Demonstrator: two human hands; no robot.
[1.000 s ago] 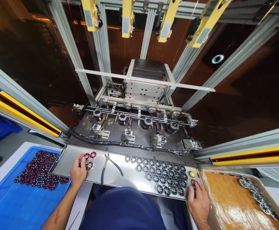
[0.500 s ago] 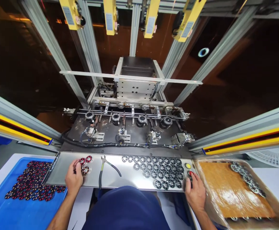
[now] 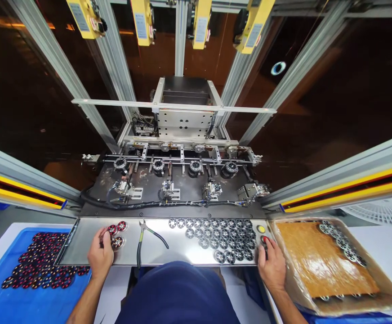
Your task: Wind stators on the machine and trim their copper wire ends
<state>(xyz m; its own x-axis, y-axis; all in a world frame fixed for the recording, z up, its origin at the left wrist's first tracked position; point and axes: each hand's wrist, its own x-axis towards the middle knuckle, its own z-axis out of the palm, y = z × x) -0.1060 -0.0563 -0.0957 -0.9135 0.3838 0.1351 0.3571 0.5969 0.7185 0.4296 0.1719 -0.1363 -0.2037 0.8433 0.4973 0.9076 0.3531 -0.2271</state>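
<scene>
My left hand [image 3: 100, 255] rests at the left of the metal tray [image 3: 81, 240], fingers curled towards the thumb. A dark thing shows between them, too hidden to name. Beside its fingertips lie a few round, spoked parts with red windings, like wound motor stators [image 3: 121, 226]. My right hand [image 3: 272, 265] is at the tray's right end, with fingers apart and a fingertip on or at the red button [image 3: 265, 239]; contact is hard to judge. A yellow button [image 3: 260, 229] sits just above. Wire cutters [image 3: 141, 238] with green-and-black handles lie on the tray, jaws pointing away.
Rows of silver-black spoked parts [image 3: 221, 234] cover the tray's right half. Beyond stands a machine [image 3: 185, 121] with several spindles [image 3: 195, 168]. A blue bin [image 3: 0, 265] with red-wound parts is left; a plastic-lined box [image 3: 324, 256] with cardboard is right. Yellow-striped posts [image 3: 351, 186] flank the opening.
The camera view has shifted slightly, so the whole scene sits a little further left. Both hands keep nearly the same places against the tray, and the parts and wire cutters have not moved.
</scene>
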